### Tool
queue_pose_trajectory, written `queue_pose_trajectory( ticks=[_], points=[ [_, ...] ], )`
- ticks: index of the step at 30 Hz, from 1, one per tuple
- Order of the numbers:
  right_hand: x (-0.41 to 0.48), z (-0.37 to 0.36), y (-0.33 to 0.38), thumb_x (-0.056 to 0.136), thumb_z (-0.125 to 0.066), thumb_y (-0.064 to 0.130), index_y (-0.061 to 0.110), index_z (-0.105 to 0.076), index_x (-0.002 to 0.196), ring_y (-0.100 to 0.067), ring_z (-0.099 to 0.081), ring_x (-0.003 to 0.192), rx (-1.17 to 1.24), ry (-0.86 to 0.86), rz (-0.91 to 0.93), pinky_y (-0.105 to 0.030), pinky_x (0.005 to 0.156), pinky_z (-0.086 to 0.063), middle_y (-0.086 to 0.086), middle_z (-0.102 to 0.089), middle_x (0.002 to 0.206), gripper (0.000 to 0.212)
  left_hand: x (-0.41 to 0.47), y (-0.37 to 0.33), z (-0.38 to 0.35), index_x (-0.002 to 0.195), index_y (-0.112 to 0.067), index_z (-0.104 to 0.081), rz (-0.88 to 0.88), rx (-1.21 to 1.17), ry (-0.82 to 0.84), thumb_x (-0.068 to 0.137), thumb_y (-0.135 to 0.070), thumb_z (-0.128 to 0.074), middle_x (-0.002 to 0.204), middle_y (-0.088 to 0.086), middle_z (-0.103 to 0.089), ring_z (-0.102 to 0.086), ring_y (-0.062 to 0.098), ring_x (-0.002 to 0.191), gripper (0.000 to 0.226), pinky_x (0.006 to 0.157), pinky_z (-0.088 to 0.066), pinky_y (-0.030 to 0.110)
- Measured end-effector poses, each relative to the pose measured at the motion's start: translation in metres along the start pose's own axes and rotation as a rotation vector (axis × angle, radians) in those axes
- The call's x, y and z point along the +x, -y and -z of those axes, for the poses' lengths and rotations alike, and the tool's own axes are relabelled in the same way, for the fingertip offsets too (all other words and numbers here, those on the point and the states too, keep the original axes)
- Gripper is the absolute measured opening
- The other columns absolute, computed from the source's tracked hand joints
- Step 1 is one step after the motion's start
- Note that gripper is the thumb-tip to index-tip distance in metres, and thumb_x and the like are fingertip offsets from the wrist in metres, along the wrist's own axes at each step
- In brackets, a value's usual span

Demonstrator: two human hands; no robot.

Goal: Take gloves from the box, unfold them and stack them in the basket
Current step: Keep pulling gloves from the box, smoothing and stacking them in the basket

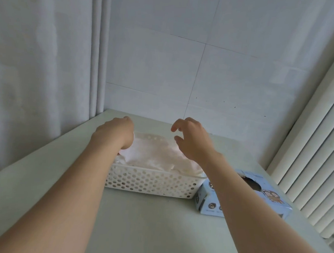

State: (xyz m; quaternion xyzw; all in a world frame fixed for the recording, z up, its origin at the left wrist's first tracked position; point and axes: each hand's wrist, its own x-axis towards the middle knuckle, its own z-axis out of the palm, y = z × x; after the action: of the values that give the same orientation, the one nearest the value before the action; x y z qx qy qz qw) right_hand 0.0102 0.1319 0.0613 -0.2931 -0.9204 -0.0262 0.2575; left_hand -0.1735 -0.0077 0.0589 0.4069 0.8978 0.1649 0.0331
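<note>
gloves [156,155] lie heaped in the basket [151,181] toward the far edge of the tabletop [156,229]. left hand [115,132] rests on them, fingers hidden, grip unclear; right hand [190,141] hovers loosely spread. the person should smooth the top glove flat.

Pale green table [155,233], grey curtain at left [39,60], white tiled wall [205,60], ribbed white radiator at right [317,145]

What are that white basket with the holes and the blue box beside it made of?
The basket looks like moulded white plastic with a slight sheen: thin, stiff walls pierced by even rows of round holes. The box is probably printed cardboard, matte pale blue, with sharp folded edges, small printed pictures and a dark oval opening on top.
</note>
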Motion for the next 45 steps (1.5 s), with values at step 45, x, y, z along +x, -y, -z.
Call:
queue_pose_trajectory(
  ticks=[45],
  points=[
    [-0.13, 0.041, -0.108, 0.089, -0.063, 0.065, 0.021, -0.056, 0.084, -0.025, -0.054, 0.09, -0.242, 0.3, -0.652, -0.043, 0.087, -0.024, 0.001, -0.06, 0.081, 0.045, -0.078, -0.136, -0.08, 0.144, -0.041, -0.049, -0.834, 0.261, -0.026, 0.091, -0.088, -0.024, 0.148, -0.01, -0.048, -0.031, 0.019, 0.143, 0.075, 0.119, -0.025, 0.047]
  ],
)
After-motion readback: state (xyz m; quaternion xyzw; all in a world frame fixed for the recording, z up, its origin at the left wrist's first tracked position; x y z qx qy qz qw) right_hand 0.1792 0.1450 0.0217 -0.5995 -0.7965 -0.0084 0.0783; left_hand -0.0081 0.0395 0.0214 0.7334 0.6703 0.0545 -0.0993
